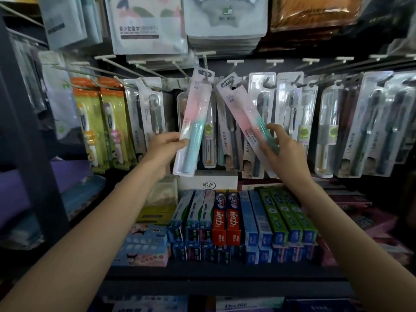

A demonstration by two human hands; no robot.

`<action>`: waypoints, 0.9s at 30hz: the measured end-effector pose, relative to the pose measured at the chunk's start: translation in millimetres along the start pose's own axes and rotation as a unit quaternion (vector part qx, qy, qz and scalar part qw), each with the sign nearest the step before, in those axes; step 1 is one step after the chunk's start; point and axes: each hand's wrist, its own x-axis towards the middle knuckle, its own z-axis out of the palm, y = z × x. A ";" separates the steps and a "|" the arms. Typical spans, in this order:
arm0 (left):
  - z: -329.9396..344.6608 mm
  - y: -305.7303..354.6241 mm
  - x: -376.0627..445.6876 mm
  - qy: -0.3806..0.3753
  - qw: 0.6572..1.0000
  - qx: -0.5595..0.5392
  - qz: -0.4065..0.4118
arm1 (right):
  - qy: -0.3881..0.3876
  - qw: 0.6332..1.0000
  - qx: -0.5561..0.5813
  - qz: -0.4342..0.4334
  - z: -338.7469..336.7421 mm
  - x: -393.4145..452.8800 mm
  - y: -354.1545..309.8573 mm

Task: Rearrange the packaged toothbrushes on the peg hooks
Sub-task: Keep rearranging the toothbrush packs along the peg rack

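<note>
The left hand (163, 152) pinches one pink pack (193, 122) with a teal brush inside, its top at a hook (205, 61). The right hand (282, 147) grips a second, tilted pack (244, 113). Toothpaste boxes (227, 219) sit below.

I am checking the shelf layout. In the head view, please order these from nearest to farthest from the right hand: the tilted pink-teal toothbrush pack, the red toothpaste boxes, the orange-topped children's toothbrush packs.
1. Tilted pink-teal toothbrush pack, in the right hand.
2. Red toothpaste boxes, below, leftward.
3. Orange-topped children's toothbrush packs, far left.

Head view, close, facing peg hooks (180, 68)
</note>
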 end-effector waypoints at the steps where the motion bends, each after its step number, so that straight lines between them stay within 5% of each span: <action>1: 1.0 0.5 -4.0 -0.020 0.998 -0.046 -0.034 | -0.006 1.000 0.003 0.006 0.0 -0.1 -0.9; 8: 5.2 -12.9 -15.3 -0.064 0.984 -0.148 -0.080 | -0.027 0.999 0.014 0.032 2.0 -0.4 -6.7; 20: -26.7 -49.2 -19.7 -0.039 0.991 -0.097 -0.085 | -0.091 0.989 0.094 0.063 9.5 -11.4 -17.7; 27: -20.8 -45.2 -28.2 -0.050 0.992 -0.096 -0.071 | -0.031 0.995 0.063 0.077 6.9 -17.2 -13.8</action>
